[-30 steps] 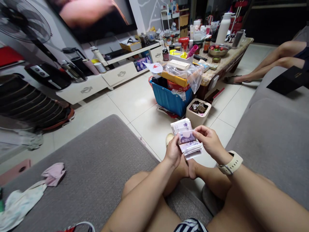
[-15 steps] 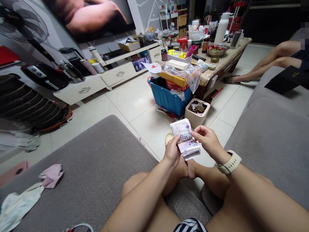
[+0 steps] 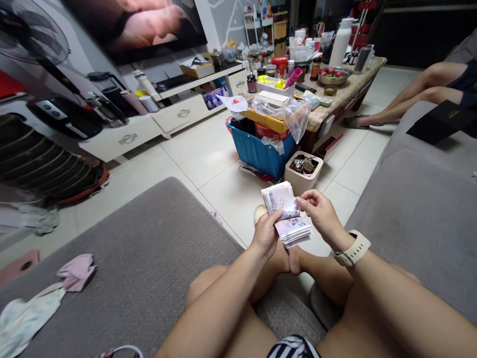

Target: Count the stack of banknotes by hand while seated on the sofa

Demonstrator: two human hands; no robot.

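Note:
A folded stack of purple banknotes [image 3: 286, 216] is held over my crossed legs, above the tiled floor. My left hand [image 3: 266, 232] is closed around the stack's left edge, thumb on top. My right hand [image 3: 320, 215], with a pale watch [image 3: 352, 250] on its wrist, pinches the right edge of the top note and bends it up. Both hands touch the stack.
I sit on a grey sofa [image 3: 141, 263] with crumpled cloths [image 3: 44, 293] at left. Ahead stand a blue bin [image 3: 261, 151], a small beige box [image 3: 303, 169] and a cluttered low table [image 3: 331, 94]. Another person's legs [image 3: 406, 97] stretch in at right.
My right fingers have lifted the top note's edge a little higher, and the stack has shifted slightly up and left in view. The view has tilted a bit.

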